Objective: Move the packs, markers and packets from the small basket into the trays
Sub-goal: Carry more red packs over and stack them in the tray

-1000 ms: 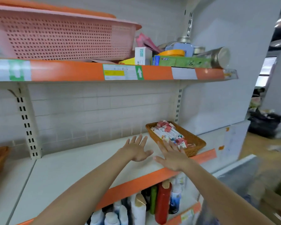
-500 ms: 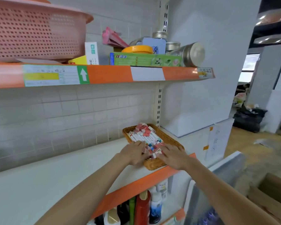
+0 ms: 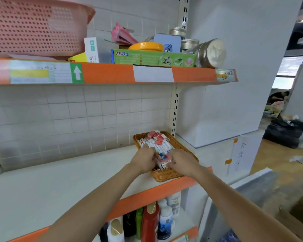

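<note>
A small wicker basket (image 3: 177,144) sits at the right end of the white middle shelf, against the tiled back wall. It is full of white markers (image 3: 162,145) and small red-and-white packs (image 3: 156,135). My left hand (image 3: 144,160) and my right hand (image 3: 181,160) are both inside the basket's near end, fingers curled round a bunch of packs and markers (image 3: 164,159) between them. No tray is in view.
The white middle shelf (image 3: 59,180) stretches left of the basket. An upper shelf holds a pink plastic basket (image 3: 35,27), a green toothpaste box (image 3: 154,58), tins and jars (image 3: 210,53). Bottles (image 3: 150,222) stand on the shelf below. A cardboard box (image 3: 297,217) lies at the lower right.
Both hands went from hovering open over the shelf into the basket, and their fingers have closed round the packs and markers. The camera has swung right and closer to the basket.
</note>
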Motion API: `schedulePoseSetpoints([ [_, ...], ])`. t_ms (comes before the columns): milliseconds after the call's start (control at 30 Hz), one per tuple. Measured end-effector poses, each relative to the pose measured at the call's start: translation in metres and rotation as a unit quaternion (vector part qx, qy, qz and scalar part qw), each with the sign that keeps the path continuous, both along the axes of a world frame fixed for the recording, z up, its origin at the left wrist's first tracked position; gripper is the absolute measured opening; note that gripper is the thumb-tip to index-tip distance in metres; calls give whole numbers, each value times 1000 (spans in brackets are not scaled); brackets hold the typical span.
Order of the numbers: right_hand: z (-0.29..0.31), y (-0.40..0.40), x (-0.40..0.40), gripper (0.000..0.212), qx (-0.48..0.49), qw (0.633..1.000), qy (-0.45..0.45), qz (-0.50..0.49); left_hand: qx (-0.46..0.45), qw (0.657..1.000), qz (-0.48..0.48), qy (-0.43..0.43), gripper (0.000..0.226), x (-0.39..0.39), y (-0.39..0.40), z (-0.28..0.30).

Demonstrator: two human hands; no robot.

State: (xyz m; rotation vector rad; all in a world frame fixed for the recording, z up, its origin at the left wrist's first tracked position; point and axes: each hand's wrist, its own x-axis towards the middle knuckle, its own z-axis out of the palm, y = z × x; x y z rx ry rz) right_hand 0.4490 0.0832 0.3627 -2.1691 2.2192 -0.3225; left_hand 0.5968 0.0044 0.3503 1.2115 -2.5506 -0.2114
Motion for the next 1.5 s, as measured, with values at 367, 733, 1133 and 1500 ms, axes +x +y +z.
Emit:
schedulePoseSetpoints([
  [367, 5, -6, 66, 16, -57, 986, -97, 121, -16, 988, 121, 97, 27, 86, 22, 13],
  [733, 4, -13, 225, 18, -33, 971, -98, 215, -22, 970, 234, 65, 32, 253, 63, 17],
  [1133, 2, -10, 464, 15, -24, 935, -129, 330, 0, 923, 355, 146, 26, 493, 97, 13],
  [1500, -5, -56, 582, 15, -60, 925, -156, 341, 7, 870, 457, 187, 21, 605, 96, 1],
])
